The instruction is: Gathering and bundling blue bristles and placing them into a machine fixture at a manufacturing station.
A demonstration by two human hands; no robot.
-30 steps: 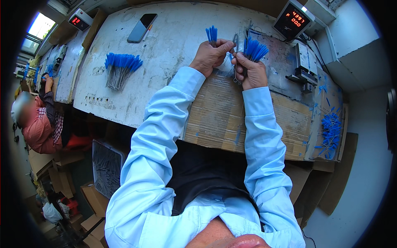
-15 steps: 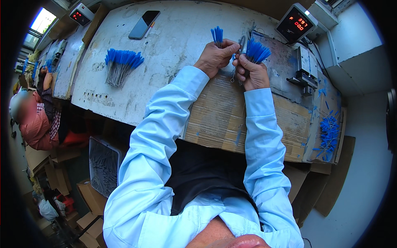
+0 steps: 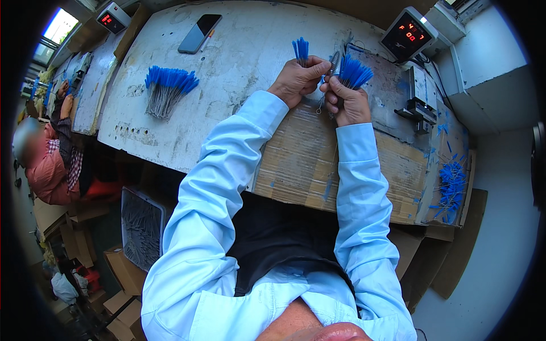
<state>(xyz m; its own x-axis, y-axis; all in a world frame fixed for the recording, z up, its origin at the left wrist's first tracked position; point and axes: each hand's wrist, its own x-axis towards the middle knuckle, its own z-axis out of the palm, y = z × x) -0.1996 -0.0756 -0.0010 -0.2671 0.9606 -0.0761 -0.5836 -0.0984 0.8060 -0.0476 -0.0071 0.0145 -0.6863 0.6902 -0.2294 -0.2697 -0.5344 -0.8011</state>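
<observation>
My left hand (image 3: 296,82) is closed around a small bunch of thin wire brushes (image 3: 301,50) with blue heads that stick up above the fingers. My right hand (image 3: 348,99) grips a fuller bunch of the same blue-headed brushes (image 3: 354,73), fanned out to the right. Both hands almost meet above the far edge of a cardboard sheet. Between them stands a grey metal coil spring (image 3: 335,61); the left fingertips are beside it, and whether they touch it I cannot tell. Thin wire stems with looped ends hang below the right fingers.
A large pile of blue-headed brushes (image 3: 166,91) lies left on the worktable (image 3: 227,85), near a phone (image 3: 199,34). A digital counter (image 3: 408,34) and black metal fixture (image 3: 420,108) stand right. Loose blue pieces (image 3: 452,184) fill the right corner. A co-worker (image 3: 51,165) sits far left.
My hands stay nearly in place, with both bunches still held. The red digits on the right-hand counter differ. The co-worker's hands have shifted slightly at the far left.
</observation>
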